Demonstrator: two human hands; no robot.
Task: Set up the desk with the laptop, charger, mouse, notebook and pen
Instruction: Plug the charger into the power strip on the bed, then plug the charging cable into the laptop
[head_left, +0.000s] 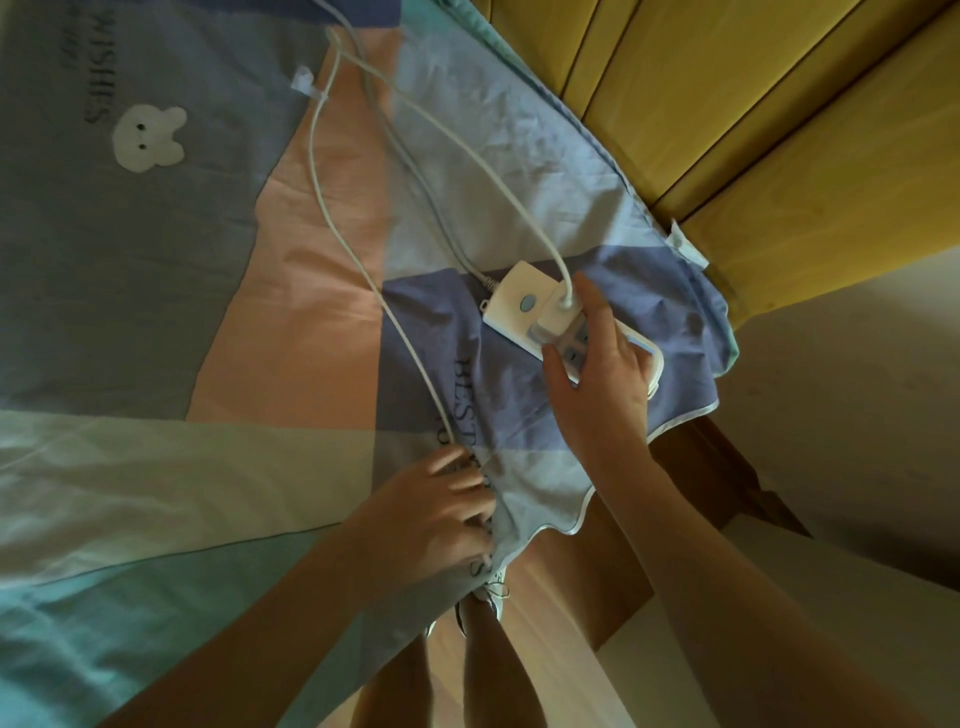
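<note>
A white power strip (514, 304) lies on a patchwork bed cover (156, 312) near its right corner. A white charger plug (558, 306) sits in the strip, and its thin white cable (358, 249) loops far up the bed and back down to my left hand. My right hand (597, 379) lies over the strip with finger and thumb either side of the plug. My left hand (441, 514) rests fingers-down on the cover at the bed's edge, with the cable running under its fingers. No laptop, mouse, notebook or pen is in view.
The strip's own grey cord (410, 171) runs up the bed. A yellow padded headboard (727, 104) stands to the right. Below the cover's corner show a brown bed frame (691, 499), wooden floor and my legs (493, 675). A pale wall fills the right side.
</note>
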